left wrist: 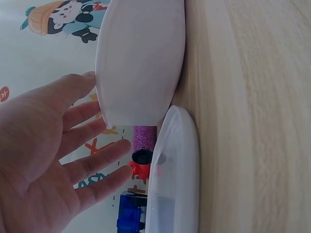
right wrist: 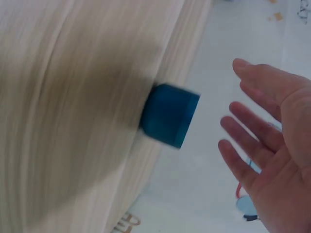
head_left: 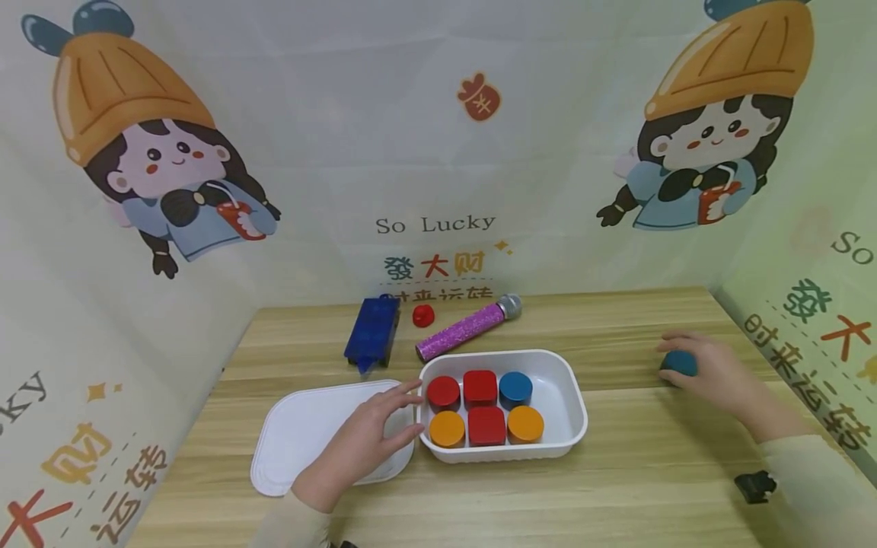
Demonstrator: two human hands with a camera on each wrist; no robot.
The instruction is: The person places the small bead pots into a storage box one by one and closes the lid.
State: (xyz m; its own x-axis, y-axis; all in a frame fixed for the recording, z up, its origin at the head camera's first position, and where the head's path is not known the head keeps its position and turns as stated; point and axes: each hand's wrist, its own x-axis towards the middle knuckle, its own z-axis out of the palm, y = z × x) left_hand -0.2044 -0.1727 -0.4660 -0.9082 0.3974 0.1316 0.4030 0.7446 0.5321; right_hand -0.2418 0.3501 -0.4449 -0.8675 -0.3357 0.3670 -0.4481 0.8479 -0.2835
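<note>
My left hand (head_left: 359, 441) is spread beside a white oblong box (head_left: 558, 407), its fingertips right at the left rim. In the left wrist view the thumb lies along the rim, fingers straight and apart. Inside the box are red pieces (head_left: 479, 388), orange pieces (head_left: 525, 424) and a blue round piece (head_left: 515, 389). At the far right, my right hand (head_left: 715, 377) hovers over another blue piece (head_left: 680, 365), fingers loosely bent. The right wrist view shows this blue piece (right wrist: 167, 116) standing on the table, with a gap between it and the fingers (right wrist: 233, 160).
A white lid (head_left: 301, 426) lies left of the box, partly under the left hand. Behind stand a blue toy vehicle (head_left: 372, 331), a small red object (head_left: 423, 315) and a glittery purple microphone (head_left: 462, 332). Printed cloth walls (head_left: 329, 152) border the wooden table (head_left: 617, 487).
</note>
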